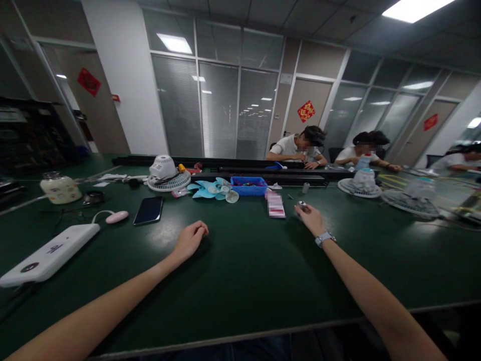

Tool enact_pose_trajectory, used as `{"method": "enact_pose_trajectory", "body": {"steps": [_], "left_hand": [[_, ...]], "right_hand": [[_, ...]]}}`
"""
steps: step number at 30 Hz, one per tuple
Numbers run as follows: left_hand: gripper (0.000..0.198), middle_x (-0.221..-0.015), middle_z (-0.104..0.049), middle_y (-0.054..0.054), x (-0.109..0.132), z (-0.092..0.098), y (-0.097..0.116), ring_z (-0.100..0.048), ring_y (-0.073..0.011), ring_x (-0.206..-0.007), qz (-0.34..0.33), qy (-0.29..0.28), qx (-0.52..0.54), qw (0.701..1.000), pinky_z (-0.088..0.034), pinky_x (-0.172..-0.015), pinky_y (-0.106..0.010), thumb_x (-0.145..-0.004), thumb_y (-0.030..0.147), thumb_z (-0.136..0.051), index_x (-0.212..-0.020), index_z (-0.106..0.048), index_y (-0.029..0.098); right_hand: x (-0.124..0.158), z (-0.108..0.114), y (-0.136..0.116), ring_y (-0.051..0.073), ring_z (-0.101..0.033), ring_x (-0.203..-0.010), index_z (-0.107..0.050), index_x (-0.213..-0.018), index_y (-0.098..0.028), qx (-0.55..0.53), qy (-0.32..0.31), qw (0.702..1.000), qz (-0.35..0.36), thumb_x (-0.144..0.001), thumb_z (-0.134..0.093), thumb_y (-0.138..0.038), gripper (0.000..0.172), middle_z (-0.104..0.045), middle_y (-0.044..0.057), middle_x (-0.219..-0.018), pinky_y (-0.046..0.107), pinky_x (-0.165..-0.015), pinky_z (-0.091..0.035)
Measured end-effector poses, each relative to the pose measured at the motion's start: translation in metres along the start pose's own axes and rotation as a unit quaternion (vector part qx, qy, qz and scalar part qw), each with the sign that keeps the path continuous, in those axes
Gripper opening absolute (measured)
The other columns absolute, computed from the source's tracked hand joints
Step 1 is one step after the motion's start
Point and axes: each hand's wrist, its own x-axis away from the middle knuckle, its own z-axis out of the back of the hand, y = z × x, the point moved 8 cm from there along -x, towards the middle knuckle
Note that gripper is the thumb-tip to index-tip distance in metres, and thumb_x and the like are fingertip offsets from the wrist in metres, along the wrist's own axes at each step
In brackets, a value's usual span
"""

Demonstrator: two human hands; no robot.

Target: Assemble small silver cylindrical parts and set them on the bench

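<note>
My right hand (311, 219), wearing a watch (324, 238), is closed around a small metal cylinder (302, 204) that looks like a motor. Just beyond it, another small grey cylinder (305, 188) stands on the green table (240, 281), and a thin short metal piece (290, 196) lies nearby. To the left of that hand is a phone-sized pink and white item (276, 204), partly blurred out. My left hand (191, 240) rests on the table with its fingers curled in, and nothing shows in it. A dark phone (149, 210) lies to its left.
Light blue fan blades (210, 188) lie beside a blue bin (248, 186) of small parts. White fan parts stand at left (165, 173) and right (361, 183). A white power bank (48, 253) and a jar (60, 188) are far left. Several people sit opposite, behind black rails (270, 176).
</note>
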Motion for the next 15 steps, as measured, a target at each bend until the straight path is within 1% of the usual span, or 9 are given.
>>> {"method": "enact_pose_trajectory", "body": {"steps": [2,4,6,8,9,11,13,15], "left_hand": [[0.026,-0.078,-0.066,-0.001,0.003,-0.005,0.008,-0.062,-0.0199,-0.076,-0.011,0.0,0.0,1.0,-0.044,-0.073,-0.03,-0.084,0.03,-0.039,-0.082,-0.063,0.02],[0.029,-0.089,-0.067,-0.003,0.008,-0.011,0.019,-0.062,-0.0208,-0.084,-0.033,-0.006,-0.006,0.999,-0.045,-0.077,-0.031,-0.088,0.032,-0.04,-0.095,-0.065,0.02],[0.034,-0.1,-0.067,-0.006,0.015,-0.016,0.032,-0.061,-0.0222,-0.093,-0.062,-0.011,-0.019,0.998,-0.046,-0.082,-0.033,-0.091,0.038,-0.04,-0.11,-0.063,0.02],[0.039,-0.11,-0.065,-0.008,0.022,-0.019,0.044,-0.057,-0.0237,-0.103,-0.098,-0.019,-0.03,0.995,-0.045,-0.089,-0.036,-0.093,0.041,-0.042,-0.122,-0.059,0.021],[0.042,-0.117,-0.063,-0.008,0.025,-0.021,0.048,-0.055,-0.0242,-0.108,-0.115,-0.025,-0.034,0.992,-0.045,-0.092,-0.037,-0.093,0.042,-0.044,-0.127,-0.056,0.022],[0.045,-0.128,-0.059,-0.008,0.029,-0.024,0.052,-0.051,-0.0251,-0.115,-0.143,-0.038,-0.04,0.988,-0.042,-0.098,-0.04,-0.093,0.043,-0.046,-0.133,-0.052,0.024],[0.046,-0.135,-0.056,-0.007,0.031,-0.027,0.053,-0.047,-0.0256,-0.12,-0.156,-0.049,-0.045,0.986,-0.039,-0.102,-0.042,-0.094,0.042,-0.046,-0.136,-0.05,0.025],[0.045,-0.136,-0.055,-0.006,0.03,-0.03,0.055,-0.045,-0.0255,-0.123,-0.16,-0.056,-0.046,0.984,-0.038,-0.104,-0.043,-0.095,0.042,-0.045,-0.137,-0.049,0.026]], "right_hand": [[0.02,-0.024,-0.034,0.023,-0.066,-0.082,-0.069,-0.104,-0.013,-0.025,-0.042,0.998,0.04,-0.079,-0.06,-0.048,0.044,-0.073,0.012,-0.095,0.033,-0.071,-0.049],[0.05,-0.057,-0.072,0.02,-0.067,-0.08,-0.07,-0.103,-0.016,-0.058,-0.107,0.989,0.083,-0.079,-0.062,-0.049,0.042,-0.073,0.008,-0.094,0.031,-0.071,-0.051],[0.085,-0.088,-0.109,0.018,-0.067,-0.078,-0.071,-0.101,-0.017,-0.092,-0.177,0.972,0.121,-0.078,-0.066,-0.048,0.039,-0.074,0.006,-0.093,0.03,-0.072,-0.052],[0.119,-0.11,-0.138,0.018,-0.067,-0.08,-0.071,-0.103,-0.017,-0.13,-0.245,0.949,0.151,-0.079,-0.067,-0.045,0.037,-0.073,0.005,-0.095,0.031,-0.076,-0.052],[0.134,-0.117,-0.15,0.018,-0.067,-0.082,-0.07,-0.105,-0.017,-0.147,-0.274,0.936,0.162,-0.08,-0.067,-0.043,0.035,-0.073,0.005,-0.097,0.032,-0.079,-0.052],[0.156,-0.122,-0.165,0.019,-0.067,-0.087,-0.069,-0.108,-0.018,-0.168,-0.32,0.915,0.178,-0.082,-0.066,-0.04,0.034,-0.073,0.005,-0.1,0.034,-0.082,-0.052],[0.169,-0.122,-0.172,0.02,-0.066,-0.09,-0.068,-0.112,-0.021,-0.169,-0.345,0.904,0.189,-0.082,-0.067,-0.04,0.035,-0.072,0.004,-0.103,0.034,-0.084,-0.051],[0.175,-0.12,-0.173,0.02,-0.066,-0.092,-0.067,-0.114,-0.022,-0.165,-0.358,0.897,0.198,-0.082,-0.067,-0.039,0.037,-0.072,0.003,-0.105,0.034,-0.084,-0.051]]}}
